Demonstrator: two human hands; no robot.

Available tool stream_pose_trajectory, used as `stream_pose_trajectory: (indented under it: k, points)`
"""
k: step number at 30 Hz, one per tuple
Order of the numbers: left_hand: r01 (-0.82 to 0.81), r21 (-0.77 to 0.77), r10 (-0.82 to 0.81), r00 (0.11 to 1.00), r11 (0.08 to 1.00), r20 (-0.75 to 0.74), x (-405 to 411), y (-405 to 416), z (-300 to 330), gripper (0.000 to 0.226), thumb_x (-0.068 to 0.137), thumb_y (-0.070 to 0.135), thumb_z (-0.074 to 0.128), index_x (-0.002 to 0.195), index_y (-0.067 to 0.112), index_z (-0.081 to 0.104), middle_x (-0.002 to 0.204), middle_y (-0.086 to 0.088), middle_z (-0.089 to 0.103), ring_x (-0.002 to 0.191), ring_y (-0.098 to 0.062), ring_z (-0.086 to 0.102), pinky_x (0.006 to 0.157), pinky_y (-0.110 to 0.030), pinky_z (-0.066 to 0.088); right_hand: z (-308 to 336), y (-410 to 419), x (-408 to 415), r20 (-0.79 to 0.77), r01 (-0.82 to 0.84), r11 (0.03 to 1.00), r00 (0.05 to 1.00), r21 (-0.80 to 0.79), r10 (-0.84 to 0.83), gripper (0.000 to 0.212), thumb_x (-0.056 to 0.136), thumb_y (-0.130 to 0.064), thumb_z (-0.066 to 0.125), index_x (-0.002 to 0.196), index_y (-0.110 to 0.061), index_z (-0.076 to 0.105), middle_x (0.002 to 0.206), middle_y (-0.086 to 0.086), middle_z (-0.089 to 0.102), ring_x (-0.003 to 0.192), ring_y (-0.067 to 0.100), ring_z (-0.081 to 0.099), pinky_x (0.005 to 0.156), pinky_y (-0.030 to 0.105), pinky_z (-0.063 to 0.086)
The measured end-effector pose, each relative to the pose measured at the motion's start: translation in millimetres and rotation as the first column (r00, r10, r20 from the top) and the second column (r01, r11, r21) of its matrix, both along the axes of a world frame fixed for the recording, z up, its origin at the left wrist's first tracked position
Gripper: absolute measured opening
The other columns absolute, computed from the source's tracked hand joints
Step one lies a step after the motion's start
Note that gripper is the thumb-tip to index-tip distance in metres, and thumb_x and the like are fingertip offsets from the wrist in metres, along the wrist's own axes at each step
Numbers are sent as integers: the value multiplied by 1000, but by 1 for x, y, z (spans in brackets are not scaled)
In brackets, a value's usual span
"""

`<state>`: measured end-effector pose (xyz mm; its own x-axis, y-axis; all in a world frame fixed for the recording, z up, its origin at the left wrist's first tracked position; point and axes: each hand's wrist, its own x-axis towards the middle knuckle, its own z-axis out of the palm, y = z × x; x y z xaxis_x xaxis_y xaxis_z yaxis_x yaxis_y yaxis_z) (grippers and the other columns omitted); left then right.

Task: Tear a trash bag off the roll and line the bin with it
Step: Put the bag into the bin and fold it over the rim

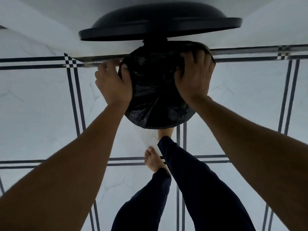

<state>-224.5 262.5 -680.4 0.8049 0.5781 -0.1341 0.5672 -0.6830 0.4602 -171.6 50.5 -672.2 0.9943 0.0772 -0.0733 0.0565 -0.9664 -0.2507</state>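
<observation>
Head view, looking straight down: the pale marble-patterned tiled floor (pixel 41 114) with dark double grout lines fills most of the frame, and a white wall rises along the top edge. At twelve o'clock the round black plastic bin lid (pixel 160 22) stands tipped open, seemingly kept up by a foot on a pedal (the pedal itself is hidden under the bin). Just below it, at the centre, sits the round bin (pixel 158 120), its mouth and upper wall wholly covered by the glossy black crinkled plastic trash bag (pixel 155 90).

The left hand (pixel 113 85) is at nine o'clock of the rim, its fingers (pixel 124 72) curled shut over the bag's folded edge with the thumb pressing film inward. The right hand (pixel 195 77) is at two o'clock, fingers (pixel 200 55) closed on a bunch of film pulled over the rim. Two dark-trousered legs and a bare foot (pixel 153 159) show at six o'clock.

The film looks thin, light and limp, probably slippery against smooth plastic and easily torn if dragged hard across the rim. I would hold it at the hem, gathered in a pinch on opposite sides, and ease it down evenly. The lining seems nearly finished; the six o'clock edge already hangs over the wall.
</observation>
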Motion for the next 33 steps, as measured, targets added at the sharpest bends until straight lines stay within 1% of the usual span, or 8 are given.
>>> stream_pose_trajectory:
  k: [6,9,13,20,24,27,30,33]
  points:
    - [366,-84,-348,922,927,169,-34,-45,11,29,94,10,54,119,9,67,118,-15,62,109,-30,54,95,-38,47,-6,0,-26,39,-132,990,991,52,130,46,88,-24,54,132,-13,61,128,18,59,117,41,53,100,51,40]
    - [475,-257,-464,880,842,105,-45,-61,8,27,93,2,48,113,6,65,111,-12,63,102,-26,60,87,-35,54,-16,-1,-28,-1,-318,948,948,12,319,60,89,-27,52,147,-14,50,152,22,45,140,45,40,120,57,25]
    - [525,-265,-552,833,809,-35,-40,-71,-13,27,94,-1,48,116,7,61,120,-12,61,111,-27,58,90,-43,55,-34,-7,-29,-108,-431,891,901,-141,419,69,95,-42,52,157,-16,36,166,24,24,153,46,18,124,62,13]
    - [597,-90,-587,734,797,-342,-22,-71,-56,62,91,36,62,144,9,43,143,-21,48,132,-41,44,111,-50,38,-48,-12,-29,-101,-403,868,915,-289,391,77,97,-57,48,160,-18,29,170,20,11,157,40,9,123,65,10]
    - [547,-95,-487,638,832,-597,-22,-59,-72,113,68,78,68,153,18,22,157,-19,33,149,-42,21,120,-58,18,-50,-14,-29,-129,-427,821,903,-379,410,93,85,-67,59,160,-20,29,171,20,2,157,40,1,123,65,9]
    - [571,-115,-483,549,813,-682,-23,-50,-82,141,57,90,66,160,15,4,165,-21,13,154,-44,5,123,-57,9,-52,-13,-31,-162,-437,764,897,-474,412,103,79,-68,66,161,-23,23,170,20,-6,157,39,-5,123,65,8]
    - [586,-127,-468,479,801,-742,-25,-51,-87,145,60,94,57,162,9,-3,168,-24,2,156,-41,-3,125,-55,4,-57,-13,-32,-145,-419,752,903,-509,405,104,80,-62,69,162,-21,19,170,19,-6,157,39,-4,123,65,10]
    - [560,-45,-475,653,827,-590,-25,-62,-75,112,74,82,41,158,7,29,160,-23,33,151,-40,22,123,-54,10,-57,-12,-32,-122,-399,762,911,-510,395,97,86,-57,66,162,-20,18,171,18,-4,158,38,-2,123,64,10]
